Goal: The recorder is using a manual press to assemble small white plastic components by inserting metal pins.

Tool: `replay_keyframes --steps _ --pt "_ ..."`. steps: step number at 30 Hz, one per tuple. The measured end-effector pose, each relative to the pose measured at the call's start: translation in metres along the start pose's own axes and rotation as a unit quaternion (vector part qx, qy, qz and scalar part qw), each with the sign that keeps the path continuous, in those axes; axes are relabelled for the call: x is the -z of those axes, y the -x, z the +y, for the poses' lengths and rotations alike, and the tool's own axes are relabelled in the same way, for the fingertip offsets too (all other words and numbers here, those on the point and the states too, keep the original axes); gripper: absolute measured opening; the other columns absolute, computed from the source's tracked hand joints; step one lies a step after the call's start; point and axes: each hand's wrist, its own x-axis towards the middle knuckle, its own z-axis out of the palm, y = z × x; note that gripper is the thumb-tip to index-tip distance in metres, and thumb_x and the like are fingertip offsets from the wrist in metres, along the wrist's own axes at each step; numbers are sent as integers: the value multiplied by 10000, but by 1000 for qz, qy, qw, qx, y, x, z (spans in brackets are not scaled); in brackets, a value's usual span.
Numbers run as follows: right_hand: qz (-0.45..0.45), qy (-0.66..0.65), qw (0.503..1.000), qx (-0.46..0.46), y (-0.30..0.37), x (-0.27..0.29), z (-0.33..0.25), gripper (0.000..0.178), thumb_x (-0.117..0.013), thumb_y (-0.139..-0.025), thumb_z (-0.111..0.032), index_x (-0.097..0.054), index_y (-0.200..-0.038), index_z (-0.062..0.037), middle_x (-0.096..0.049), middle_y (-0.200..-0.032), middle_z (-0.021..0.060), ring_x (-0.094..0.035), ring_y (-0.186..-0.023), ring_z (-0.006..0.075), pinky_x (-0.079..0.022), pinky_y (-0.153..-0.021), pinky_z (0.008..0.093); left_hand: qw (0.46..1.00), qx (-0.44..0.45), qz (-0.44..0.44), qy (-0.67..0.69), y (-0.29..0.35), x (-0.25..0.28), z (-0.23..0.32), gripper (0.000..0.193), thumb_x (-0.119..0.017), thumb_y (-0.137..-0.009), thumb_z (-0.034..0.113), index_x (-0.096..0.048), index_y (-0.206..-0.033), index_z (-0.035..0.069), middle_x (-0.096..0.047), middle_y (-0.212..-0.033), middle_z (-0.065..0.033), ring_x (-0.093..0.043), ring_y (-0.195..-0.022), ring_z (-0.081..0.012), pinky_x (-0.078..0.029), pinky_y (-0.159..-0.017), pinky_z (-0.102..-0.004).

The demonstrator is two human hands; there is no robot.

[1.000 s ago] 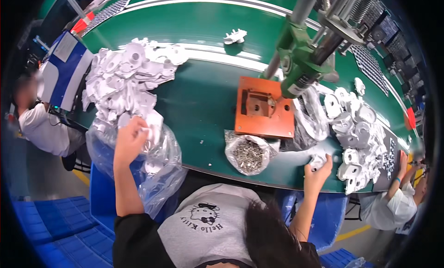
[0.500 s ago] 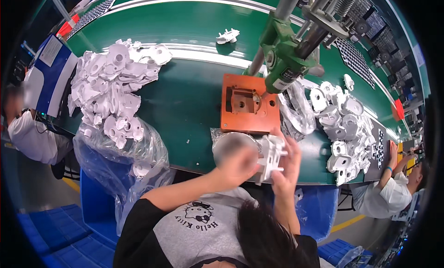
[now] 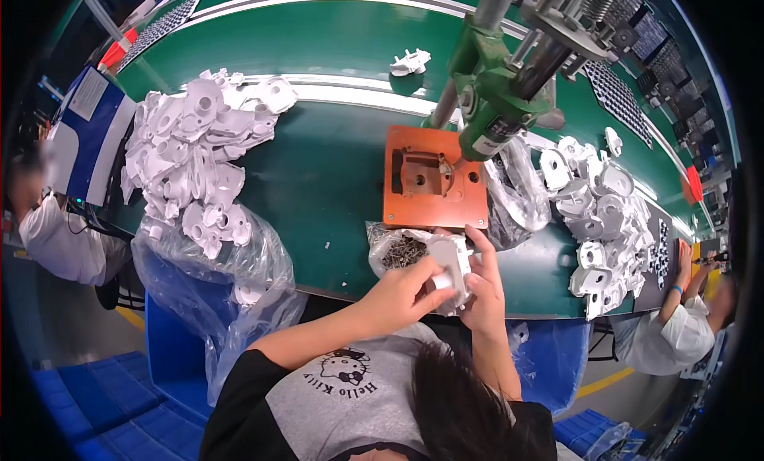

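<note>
My right hand [image 3: 487, 290] grips a white plastic part [image 3: 450, 258] with a short round boss, fingers behind it and thumb at its near edge. The part is tilted up above the near edge of the green table. My left hand [image 3: 402, 292] is closed, its fingertips on the part's face around the boss; anything small between them is hidden. Just beyond that hand, a clear plastic bag [image 3: 376, 242] lies open with many small metal screws [image 3: 403, 252] in it. An orange fixture block [image 3: 434, 210] with a shaped recess stands beyond the part.
A green press [image 3: 497, 103] rises over the block. White parts lie heaped at left [image 3: 187, 155] and right [image 3: 609, 214]. A single white part [image 3: 410, 62] rests on the green conveyor [image 3: 334, 35]. Blue bins [image 3: 179, 334] stand below the table. Co-workers sit on both sides.
My left hand has come away from over the screws to the white part, whose face has turned more toward view. The lone part on the conveyor has shifted right.
</note>
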Motion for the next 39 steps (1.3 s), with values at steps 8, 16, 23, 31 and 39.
replay_keyframes --steps 8,16,23,31,39 --pt "27 -359 915 -180 0 26 10 512 -392 -939 -286 -355 -1377 -23 -529 -1261 168 -571 -1101 289 -500 -900 399 898 -309 -1 -312 -14 29 18 444 -778 -658 234 -616 -1027 48 -545 -1225 -114 -528 -1106 -278 -366 -968 -475" --pt "82 -314 900 -293 -10 18 -3 493 -350 -961 -431 -560 -1159 -31 -651 -1016 162 -646 -888 342 -555 -679 465 867 -422 22 -263 -29 31 8 381 -725 -686 61 -594 -1041 19 -629 -1058 -164 -624 -979 -337 -513 -851 -434" --pt "125 461 876 73 -65 60 -29 306 -550 -867 -187 -579 -1091 18 -659 -875 131 -637 -737 266 -509 -655 368 844 -356 76 -394 -39 66 18 220 -624 -723 85 -563 -930 43 -618 -962 -133 -639 -826 -276 -528 -713 -355" --pt "177 686 684 174 -137 146 17 103 -619 -769 -112 -663 -835 -47 -630 -773 140 -602 -748 332 -468 -685 419 786 -331 132 -505 -102 64 -12 137 -654 -771 155 -576 -853 78 -621 -982 -146 -634 -940 -315 -511 -875 -404" --pt "263 488 803 220 -134 130 17 103 -641 -802 -61 -671 -879 1 -663 -835 153 -640 -723 283 -492 -682 340 785 -330 150 -502 -103 61 -40 160 -651 -797 182 -590 -885 63 -594 -1087 -227 -598 -1023 -358 -474 -916 -445"
